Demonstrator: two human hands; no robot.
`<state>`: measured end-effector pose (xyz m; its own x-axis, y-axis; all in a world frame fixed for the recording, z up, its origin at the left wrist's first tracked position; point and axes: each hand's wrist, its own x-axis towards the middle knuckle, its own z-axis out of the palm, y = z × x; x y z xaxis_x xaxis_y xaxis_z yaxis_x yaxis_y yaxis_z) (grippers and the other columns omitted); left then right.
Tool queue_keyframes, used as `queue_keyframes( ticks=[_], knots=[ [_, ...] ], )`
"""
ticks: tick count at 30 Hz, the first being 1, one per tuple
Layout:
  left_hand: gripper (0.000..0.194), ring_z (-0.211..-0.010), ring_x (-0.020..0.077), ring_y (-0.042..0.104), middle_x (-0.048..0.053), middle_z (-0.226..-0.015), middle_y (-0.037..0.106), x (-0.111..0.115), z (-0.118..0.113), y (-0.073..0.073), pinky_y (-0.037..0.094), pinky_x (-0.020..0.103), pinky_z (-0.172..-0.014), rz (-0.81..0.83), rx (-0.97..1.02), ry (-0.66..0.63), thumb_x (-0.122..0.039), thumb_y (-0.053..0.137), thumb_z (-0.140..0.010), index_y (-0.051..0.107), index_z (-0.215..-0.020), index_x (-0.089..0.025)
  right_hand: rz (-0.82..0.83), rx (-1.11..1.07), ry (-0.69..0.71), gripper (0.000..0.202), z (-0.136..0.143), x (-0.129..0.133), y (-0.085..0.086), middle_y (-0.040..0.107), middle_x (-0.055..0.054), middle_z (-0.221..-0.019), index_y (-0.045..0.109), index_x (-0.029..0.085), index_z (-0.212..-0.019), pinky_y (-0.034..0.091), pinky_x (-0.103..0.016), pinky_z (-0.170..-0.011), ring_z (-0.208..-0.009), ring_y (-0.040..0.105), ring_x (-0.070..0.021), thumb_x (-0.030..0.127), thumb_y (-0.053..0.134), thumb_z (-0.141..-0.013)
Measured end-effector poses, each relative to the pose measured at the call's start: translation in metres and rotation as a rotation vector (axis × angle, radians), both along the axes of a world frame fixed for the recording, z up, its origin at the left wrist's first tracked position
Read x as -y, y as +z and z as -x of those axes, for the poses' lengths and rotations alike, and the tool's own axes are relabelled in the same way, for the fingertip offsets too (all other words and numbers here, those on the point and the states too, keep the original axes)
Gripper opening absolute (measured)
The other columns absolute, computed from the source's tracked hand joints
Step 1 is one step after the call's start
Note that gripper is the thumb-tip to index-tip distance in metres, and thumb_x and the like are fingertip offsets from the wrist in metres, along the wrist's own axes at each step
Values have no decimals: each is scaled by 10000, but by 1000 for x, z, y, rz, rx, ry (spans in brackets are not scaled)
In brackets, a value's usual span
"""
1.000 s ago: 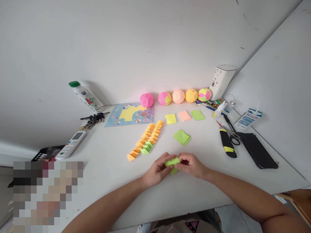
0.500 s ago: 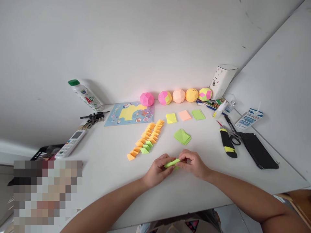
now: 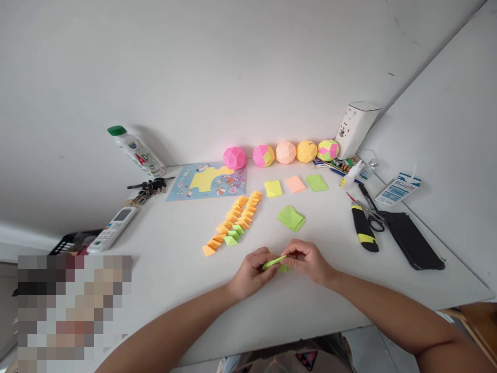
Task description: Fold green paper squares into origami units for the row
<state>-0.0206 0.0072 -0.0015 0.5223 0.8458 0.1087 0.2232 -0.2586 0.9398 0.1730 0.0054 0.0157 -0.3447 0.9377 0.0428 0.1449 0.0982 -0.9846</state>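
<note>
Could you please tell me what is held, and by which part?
A folded green paper piece: left hand at its left end, right hand at its right.

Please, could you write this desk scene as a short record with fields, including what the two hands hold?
Left hand grip: holds a folded green paper
Right hand grip: pinches the same paper's right end
Just beyond the hands: loose stack of green sheets
Farther back: yellow stack, peach stack, smaller green stack
Folded pieces: two slanting rows, orange pieces with green pieces ending the right row
Along the wall: five faceted balls
Right side: black pouch
Left side: white remote, green-capped bottle
</note>
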Motion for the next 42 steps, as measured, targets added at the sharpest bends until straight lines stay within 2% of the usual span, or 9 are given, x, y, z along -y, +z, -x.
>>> queue_keyframes(
  ticks=[17, 26, 32, 36, 38, 42],
  knots=[
    [230, -549, 83, 397, -1, -664, 429, 0, -1, 1, 342, 202, -517, -8, -17, -18, -274, 520, -836, 689, -912, -138, 50, -61, -6, 206, 2, -1, -1, 553, -9, -681, 642, 151, -696, 425, -238, -544, -607, 499, -117, 350, 679, -732],
    [231, -551, 87, 400, -4, -629, 435, 0, -1, 4, 336, 209, -519, 11, -30, -6, -288, 519, -833, 679, -792, -127, 0, -11, 4, 216, 0, 0, 1, 559, -15, -668, 640, 150, -681, 411, -239, -543, -608, 494, -120, 341, 629, -779],
    [236, -545, 81, 382, -11, -630, 430, -2, 0, 3, 320, 208, -508, 81, -13, -20, -301, 524, -829, 660, -741, -129, -46, 84, 29, 287, -2, 1, 0, 508, 4, -624, 597, 143, -709, 368, -211, -479, -538, 439, -98, 355, 494, -873],
    [209, -559, 82, 396, -8, -638, 453, -4, 0, 3, 327, 210, -522, 112, 0, -60, -283, 543, -814, 666, -751, -127, -211, 132, 72, 202, -1, 3, -4, 588, -37, -746, 608, 145, -900, 428, -211, -525, -623, 524, -120, 327, 532, -854],
    [179, -565, 81, 403, -8, -646, 463, -4, -1, 2, 324, 208, -518, 140, 21, -65, -273, 572, -791, 652, -729, -125, -280, 154, 95, 199, 0, 3, -6, 626, -48, -759, 632, 151, -930, 449, -218, -551, -633, 553, -127, 312, 559, -839],
    [196, -596, 89, 456, 2, -714, 522, -3, -2, -3, 360, 207, -525, 350, 160, -33, -317, 622, -757, 603, -830, -135, -234, 162, 28, 203, -1, 2, -8, 668, -47, -729, 668, 158, -840, 464, -221, -552, -612, 576, -129, 312, 537, -858]
  ],
)
